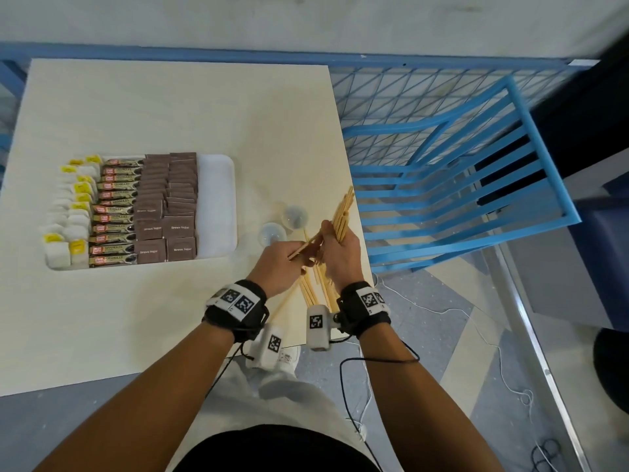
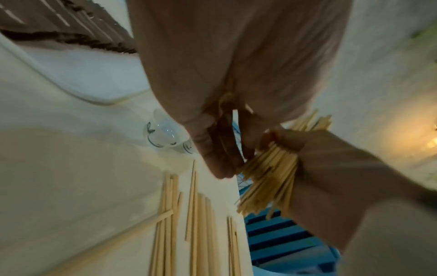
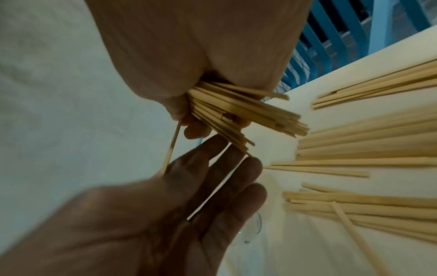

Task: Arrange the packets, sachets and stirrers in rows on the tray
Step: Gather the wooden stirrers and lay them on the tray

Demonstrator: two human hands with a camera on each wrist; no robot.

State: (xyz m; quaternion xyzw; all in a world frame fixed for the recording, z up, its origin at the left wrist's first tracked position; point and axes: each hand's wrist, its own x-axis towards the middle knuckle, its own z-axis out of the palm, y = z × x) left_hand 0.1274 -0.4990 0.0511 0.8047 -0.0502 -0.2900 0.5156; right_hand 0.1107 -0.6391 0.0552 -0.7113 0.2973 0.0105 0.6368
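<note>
Pale table (image 1: 170, 107), blue chair (image 1: 459, 185) (slatted), grey floor (image 1: 425, 335)

2 clear cups (image 1: 286, 223) on pale table (image 1: 170, 107), blue slatted chair (image 1: 459, 185) to right, blue mesh rail (image 1: 391, 83) behind

Rows of brown sachets (image 1: 170, 212) and packets (image 1: 114, 216) on white tray (image 1: 218, 199), wooden stirrers (image 1: 342, 216) bundled, others loose (image 1: 311, 291) on table.

Desk (image 1: 177, 107) pale cream, faint wood grain. Tray (image 1: 218, 185) white, left of frame centre. On it, rows: white sachets (image 1: 64, 229) with yellow tags, gold-and-black packets (image 1: 114, 216) with red labels, plain brown sugar packets (image 1: 166, 212) with pale lettering. Stirrers (image 1: 342, 212) light tan wood. Two clear cups (image 1: 284, 223). Chair (image 1: 452, 185) at right bright blue, slatted. Wristbands (image 1: 238, 304) black with black-and-white square markers.
</note>
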